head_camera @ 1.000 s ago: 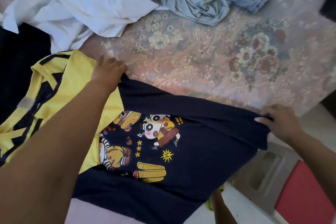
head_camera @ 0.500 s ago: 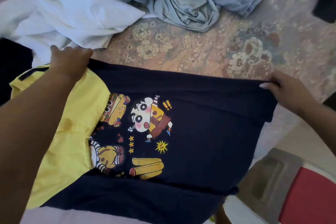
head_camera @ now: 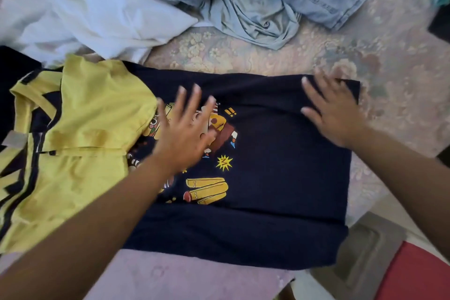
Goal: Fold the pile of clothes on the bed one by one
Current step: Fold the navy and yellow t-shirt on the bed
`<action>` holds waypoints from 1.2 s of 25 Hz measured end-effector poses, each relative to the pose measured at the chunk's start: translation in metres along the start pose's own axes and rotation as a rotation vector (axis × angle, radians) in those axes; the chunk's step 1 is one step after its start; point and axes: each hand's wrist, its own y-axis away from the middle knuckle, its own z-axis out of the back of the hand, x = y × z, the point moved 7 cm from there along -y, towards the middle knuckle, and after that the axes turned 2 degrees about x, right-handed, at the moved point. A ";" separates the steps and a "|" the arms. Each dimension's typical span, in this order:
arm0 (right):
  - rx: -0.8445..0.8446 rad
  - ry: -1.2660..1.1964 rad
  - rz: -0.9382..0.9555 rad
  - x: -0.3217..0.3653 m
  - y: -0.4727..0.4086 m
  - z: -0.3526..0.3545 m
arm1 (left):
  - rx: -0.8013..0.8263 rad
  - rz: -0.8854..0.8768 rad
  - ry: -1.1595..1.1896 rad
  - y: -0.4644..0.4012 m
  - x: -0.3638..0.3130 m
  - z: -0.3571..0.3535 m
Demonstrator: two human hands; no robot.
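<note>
Basically mid-fold: navy cartoon tee (head_camera: 267, 165) lay flat on the bed (head_camera: 267, 56), overlapping a yellow shirt (head_camera: 80, 129). Looked like the smoothing step. Left hand (head_camera: 185, 134) was spread wide, flat on the print; right hand (head_camera: 333, 114) was open, pressing the top-right edge. Neither gripped anything. Next likely needs pinching an edge to fold across. Unfolded pile (head_camera: 170, 0) beyond.

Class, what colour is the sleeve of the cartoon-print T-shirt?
Yellow sleeve, on a navy T-shirt; the head view shows it.
</note>
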 end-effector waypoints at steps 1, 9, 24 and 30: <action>0.091 -0.011 0.003 0.002 0.006 -0.014 | -0.040 -0.074 0.068 0.020 -0.037 0.001; 0.303 -0.011 -0.086 -0.053 0.024 -0.036 | 0.249 -0.368 0.225 0.148 -0.309 -0.079; 0.093 -0.423 0.062 -0.066 -0.035 0.040 | -0.191 0.371 0.301 0.154 -0.303 -0.050; 0.290 -0.377 0.226 -0.069 -0.004 0.072 | 0.035 0.419 0.668 0.170 -0.315 -0.023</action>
